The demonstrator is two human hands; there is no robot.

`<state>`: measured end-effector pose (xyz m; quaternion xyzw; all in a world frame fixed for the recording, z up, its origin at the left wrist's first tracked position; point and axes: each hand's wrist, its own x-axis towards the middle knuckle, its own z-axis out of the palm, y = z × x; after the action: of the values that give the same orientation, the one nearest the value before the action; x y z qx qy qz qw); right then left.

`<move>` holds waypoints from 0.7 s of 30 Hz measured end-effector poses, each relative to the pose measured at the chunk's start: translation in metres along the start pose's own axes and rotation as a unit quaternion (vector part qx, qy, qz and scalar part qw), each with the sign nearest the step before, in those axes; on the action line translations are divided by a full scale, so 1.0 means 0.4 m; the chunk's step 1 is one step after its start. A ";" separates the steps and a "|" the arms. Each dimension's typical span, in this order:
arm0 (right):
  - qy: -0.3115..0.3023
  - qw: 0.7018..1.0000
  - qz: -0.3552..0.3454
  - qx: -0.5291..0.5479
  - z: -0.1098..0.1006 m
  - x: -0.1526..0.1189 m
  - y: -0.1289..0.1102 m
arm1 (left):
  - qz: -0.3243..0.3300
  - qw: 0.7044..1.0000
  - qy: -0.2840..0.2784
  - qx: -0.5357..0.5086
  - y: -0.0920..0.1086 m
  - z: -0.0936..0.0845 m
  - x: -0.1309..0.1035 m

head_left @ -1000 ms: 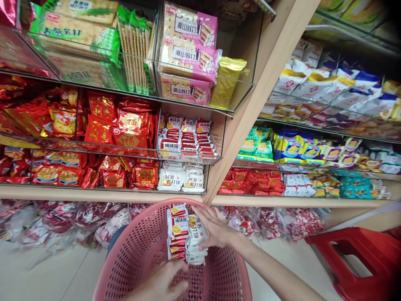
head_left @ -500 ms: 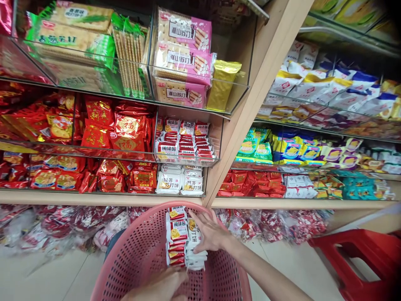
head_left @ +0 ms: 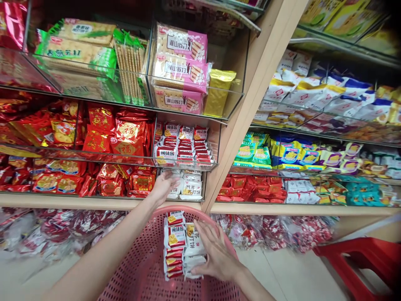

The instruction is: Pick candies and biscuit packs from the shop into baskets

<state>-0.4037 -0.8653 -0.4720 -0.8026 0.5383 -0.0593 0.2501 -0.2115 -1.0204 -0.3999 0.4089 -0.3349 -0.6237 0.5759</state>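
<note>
My left hand [head_left: 166, 188] is at the bottom shelf compartment, its fingers outstretched and touching or just over the white cracker packets [head_left: 191, 188] there. My right hand [head_left: 214, 253] is curved round the right side of a row of white cracker packets [head_left: 192, 242] in the pink basket [head_left: 125, 267], thumb at the near end and fingers at the far end. Against that row's left side lies a row of red-and-white cracker packets [head_left: 176, 236], some face up and others on edge. The basket has perforated walls and stands below the shelf edge.
Clear panels front the shelf compartments. Above my left hand are more red-and-white packets [head_left: 188, 146] and pink soda cracker packs [head_left: 180, 69]. A slanting wooden upright [head_left: 247, 104] divides the shelves. A red stool [head_left: 354, 259] stands right; bagged goods [head_left: 272, 230] lie under the shelf.
My left hand has moved from the near side of the basket up to the white packets on the bottom shelf. My right hand stays at the packets in the basket. The view has shifted slightly.
</note>
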 end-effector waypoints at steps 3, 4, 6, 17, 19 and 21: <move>0.017 1.000 0.006 0.022 0.012 -0.033 0.006 | 0.030 0.998 0.041 -0.041 -0.007 0.024 0.059; 0.021 0.999 0.007 0.027 0.015 -0.041 0.008 | 0.035 0.997 0.052 -0.052 -0.009 0.032 0.072; 0.030 0.999 0.012 0.031 0.018 -0.054 0.012 | 0.041 0.994 0.073 -0.069 -0.011 0.048 0.091; 0.092 0.995 0.027 0.032 0.054 -0.076 0.036 | 0.039 0.987 0.107 -0.115 -0.008 0.069 0.107; 0.097 0.994 0.032 0.030 0.054 -0.076 0.036 | 0.037 0.986 0.102 -0.125 -0.006 0.068 0.106; 0.096 0.994 0.032 0.026 0.053 -0.076 0.036 | 0.037 0.986 0.096 -0.135 -0.003 0.067 0.106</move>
<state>-0.4205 -0.8352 -0.4920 -0.7690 0.5832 -0.1425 0.2196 -0.2359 -1.0636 -0.3944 0.3730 -0.2059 -0.5989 0.6781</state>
